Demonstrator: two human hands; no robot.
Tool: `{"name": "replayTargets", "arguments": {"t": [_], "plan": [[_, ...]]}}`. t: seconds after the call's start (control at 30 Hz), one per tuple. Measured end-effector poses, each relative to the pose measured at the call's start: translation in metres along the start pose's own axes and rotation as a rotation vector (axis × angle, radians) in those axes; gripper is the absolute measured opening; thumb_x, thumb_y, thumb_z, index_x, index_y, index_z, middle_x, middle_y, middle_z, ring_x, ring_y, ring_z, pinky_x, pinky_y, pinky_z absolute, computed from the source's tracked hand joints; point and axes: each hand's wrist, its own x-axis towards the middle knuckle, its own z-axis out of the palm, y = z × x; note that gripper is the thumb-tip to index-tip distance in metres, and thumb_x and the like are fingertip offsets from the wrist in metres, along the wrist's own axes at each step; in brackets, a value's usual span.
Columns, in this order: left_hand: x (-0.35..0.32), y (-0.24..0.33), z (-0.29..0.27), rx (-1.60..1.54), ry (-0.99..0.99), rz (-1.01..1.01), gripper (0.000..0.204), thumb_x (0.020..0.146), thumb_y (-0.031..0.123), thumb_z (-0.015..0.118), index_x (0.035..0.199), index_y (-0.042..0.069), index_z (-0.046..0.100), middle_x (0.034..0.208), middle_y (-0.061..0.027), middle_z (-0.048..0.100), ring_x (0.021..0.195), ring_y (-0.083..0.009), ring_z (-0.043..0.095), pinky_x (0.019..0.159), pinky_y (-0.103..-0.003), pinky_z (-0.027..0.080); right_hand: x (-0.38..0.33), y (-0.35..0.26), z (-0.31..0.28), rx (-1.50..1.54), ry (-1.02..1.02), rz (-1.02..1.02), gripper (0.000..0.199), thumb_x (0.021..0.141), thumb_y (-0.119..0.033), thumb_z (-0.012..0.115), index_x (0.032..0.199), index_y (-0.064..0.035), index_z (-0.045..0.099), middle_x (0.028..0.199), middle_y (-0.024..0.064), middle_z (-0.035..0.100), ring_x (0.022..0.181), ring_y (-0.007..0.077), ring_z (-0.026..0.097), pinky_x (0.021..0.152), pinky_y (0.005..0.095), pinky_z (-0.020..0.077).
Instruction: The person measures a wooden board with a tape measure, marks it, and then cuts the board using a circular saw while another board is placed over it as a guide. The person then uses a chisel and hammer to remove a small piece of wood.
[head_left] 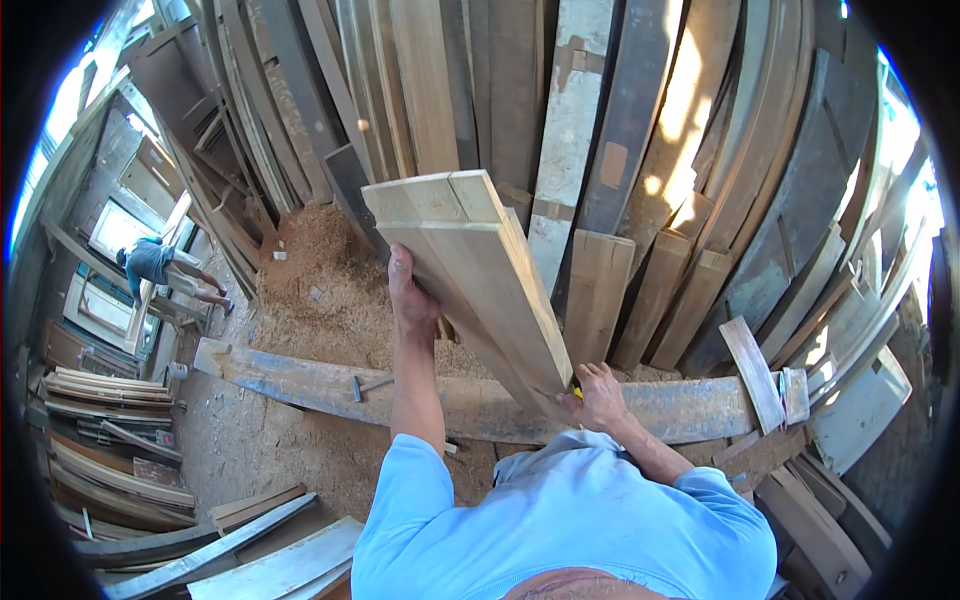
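Note:
A wide pale wooden board (490,285) stands tilted up in front of me, its lower end close to my body above a long worn plank (660,408). Joint lines cross its far end, and a second layer shows along the right edge. My left hand (412,295) grips the board's left edge, thumb up along the side. Down by the lower right edge, my right hand (600,398) is closed around a small yellow tool (577,391), mostly hidden by the fingers. A hammer (358,388) lies on the plank, left of the board.
Many upright planks (430,85) lean along the far side. Sawdust (315,255) is heaped at their foot. Stacked boards (120,450) fill the left, more boards (285,560) lie near left. A person (155,262) bends over work at far left. Short offcuts (755,375) rest at the plank's right end.

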Motion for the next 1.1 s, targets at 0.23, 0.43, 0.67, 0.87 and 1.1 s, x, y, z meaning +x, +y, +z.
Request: {"name": "replayTargets", "arguments": {"t": [0.23, 0.43, 0.67, 0.87, 1.1], "plan": [[0.053, -0.032, 0.018, 0.013, 0.039, -0.152, 0.088, 0.099, 0.072, 0.050, 0.156, 0.006, 0.039, 0.148, -0.0165, 0.054, 0.134, -0.0323, 0.055, 0.113, -0.048, 0.047, 0.016, -0.021, -0.043, 0.269, -0.209, -0.158, 0.058, 0.085, -0.034, 0.078, 0.125, 0.0058, 0.063, 0.112, 0.0262, 0.066, 0.113, 0.0431, 0.063, 0.103, 0.0480, 0.0491], [0.080, -0.059, 0.033, 0.070, -0.031, -0.238, 0.085, 0.101, 0.074, 0.041, 0.155, 0.008, 0.040, 0.144, -0.0168, 0.058, 0.127, -0.0313, 0.062, 0.107, -0.048, 0.053, 0.035, -0.036, -0.063, 0.370, -0.100, -0.144, 0.058, 0.092, -0.032, 0.073, 0.134, 0.0048, 0.060, 0.115, 0.0278, 0.065, 0.116, 0.0434, 0.060, 0.104, 0.0484, 0.0485], [0.102, -0.092, 0.006, 0.090, -0.072, -0.269, 0.090, 0.102, 0.074, 0.037, 0.159, 0.005, 0.036, 0.154, -0.0183, 0.049, 0.136, -0.0308, 0.055, 0.114, -0.045, 0.046, 0.036, -0.053, -0.062, 0.439, -0.018, -0.207, 0.046, 0.093, -0.028, 0.073, 0.125, 0.0046, 0.067, 0.119, 0.0268, 0.067, 0.115, 0.0422, 0.060, 0.103, 0.0481, 0.0486], [0.104, -0.099, 0.019, 0.104, -0.023, -0.268, 0.081, 0.099, 0.079, 0.035, 0.136, 0.011, 0.060, 0.105, -0.0093, 0.069, 0.094, -0.0226, 0.070, 0.078, -0.039, 0.060, 0.041, -0.058, -0.045, 0.449, 0.010, -0.239, 0.043, 0.094, -0.025, 0.072, 0.127, 0.0031, 0.066, 0.109, 0.0256, 0.067, 0.107, 0.0399, 0.060, 0.097, 0.0464, 0.0500], [0.122, -0.118, -0.070, -0.026, -0.186, -0.327, 0.082, 0.107, 0.068, 0.029, 0.155, 0.004, 0.042, 0.138, -0.0149, 0.062, 0.121, -0.0236, 0.064, 0.102, -0.039, 0.055, 0.042, -0.082, -0.045, 0.447, -0.150, -0.244, 0.060, 0.095, -0.028, 0.070, 0.140, 0.0085, 0.055, 0.115, 0.0268, 0.066, 0.113, 0.0404, 0.062, 0.102, 0.0450, 0.0494]]}}
